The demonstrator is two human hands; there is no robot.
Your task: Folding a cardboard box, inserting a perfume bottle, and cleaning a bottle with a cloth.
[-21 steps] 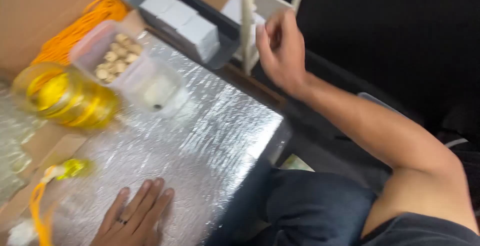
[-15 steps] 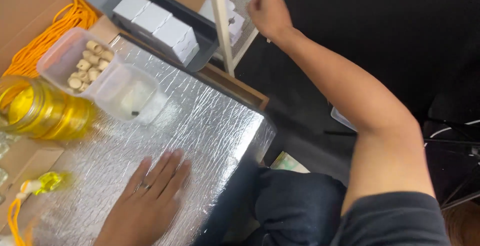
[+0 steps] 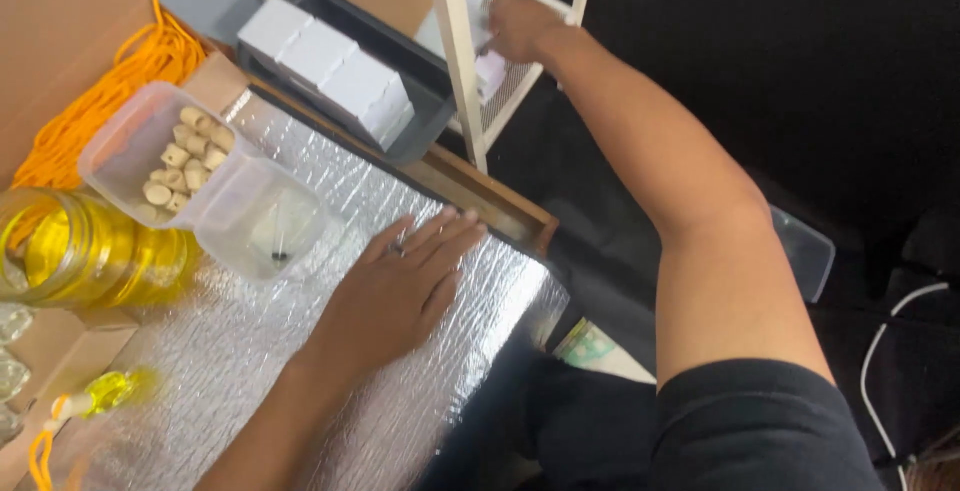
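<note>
My left hand (image 3: 395, 296) lies flat, fingers spread, on the crinkled silver foil (image 3: 250, 371) near its far edge. My right hand (image 3: 515, 29) pinches a small white box (image 3: 490, 69) on the mesh shelf (image 3: 510, 91).

free: foil mat (image 3: 300, 351) near edge | blocked: tubs (image 3: 200, 181), jar (image 3: 80, 251), white post (image 3: 457, 51)

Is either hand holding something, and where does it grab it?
The left hand lies flat on the silver foil mat, holding nothing. The right hand reaches among small white boxes on the white mesh shelf; any grip is hidden.
</note>
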